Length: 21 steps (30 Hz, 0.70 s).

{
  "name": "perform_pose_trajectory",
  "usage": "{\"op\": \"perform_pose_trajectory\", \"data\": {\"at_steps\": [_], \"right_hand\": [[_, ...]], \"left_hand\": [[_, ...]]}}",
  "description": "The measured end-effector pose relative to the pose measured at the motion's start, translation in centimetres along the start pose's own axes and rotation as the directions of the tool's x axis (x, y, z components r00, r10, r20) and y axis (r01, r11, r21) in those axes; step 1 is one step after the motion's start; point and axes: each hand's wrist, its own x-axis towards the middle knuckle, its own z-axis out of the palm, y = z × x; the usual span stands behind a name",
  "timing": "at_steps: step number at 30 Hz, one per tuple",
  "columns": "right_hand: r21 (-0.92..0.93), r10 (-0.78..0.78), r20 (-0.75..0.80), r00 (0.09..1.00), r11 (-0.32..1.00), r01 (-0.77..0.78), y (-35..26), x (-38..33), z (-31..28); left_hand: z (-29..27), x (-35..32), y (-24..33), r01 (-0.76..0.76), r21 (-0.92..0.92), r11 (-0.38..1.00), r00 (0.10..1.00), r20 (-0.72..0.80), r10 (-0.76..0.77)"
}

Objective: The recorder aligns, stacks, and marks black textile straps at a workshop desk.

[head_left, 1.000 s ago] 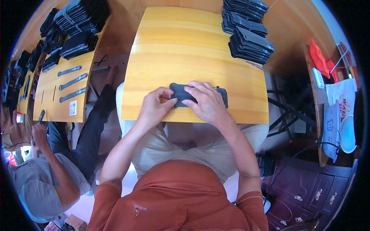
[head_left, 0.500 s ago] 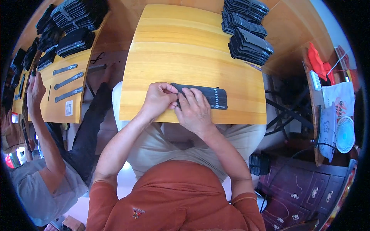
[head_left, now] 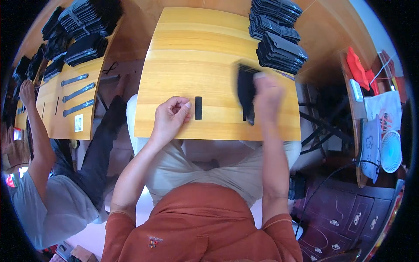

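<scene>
My right hand [head_left: 268,94], blurred by motion, grips a bundle of dark straps [head_left: 247,89] tilted above the right part of the wooden table [head_left: 209,72]. Ridged edges show along the bundle's top; its lower tip hangs near a dark strip, mostly covered, on the tabletop. My left hand [head_left: 173,114] rests at the table's near side, thumb and forefinger pressed together and the other fingers curled. Whether anything small is between those fingertips is hidden. Just right of them, a short black strip [head_left: 198,108] lies upright on the wood.
Stacks of folded black straps [head_left: 281,52] stand at the table's far right, a thin tool [head_left: 286,75] beside them. On the left, a co-worker's arm [head_left: 41,118] reaches over another table holding grey straps [head_left: 78,94] and black piles [head_left: 85,49]. A small fan [head_left: 391,150] sits far right.
My right hand has lifted the straps off the table and moved right and away with them. The black strip beneath is now uncovered. My left hand has let go, drawing slightly left.
</scene>
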Motion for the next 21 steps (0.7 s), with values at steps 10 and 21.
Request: {"op": "perform_pose_trajectory", "data": {"at_steps": [10, 21], "right_hand": [[-0.489, -0.479, -0.162, 0.863, 0.798, 0.351, -5.0, -5.0, -10.1], [-0.148, -0.591, 0.198, 0.782, 0.771, 0.619, -2.5, -9.6, -8.6]], "left_hand": [[5.5, -3.7, 3.2, -0.130, -0.105, 0.986, 0.974, 0.172, 0.147], [9.1, -4.3, 6.8, 0.403, -0.464, 0.789, 0.884, 0.421, -0.204]]}}
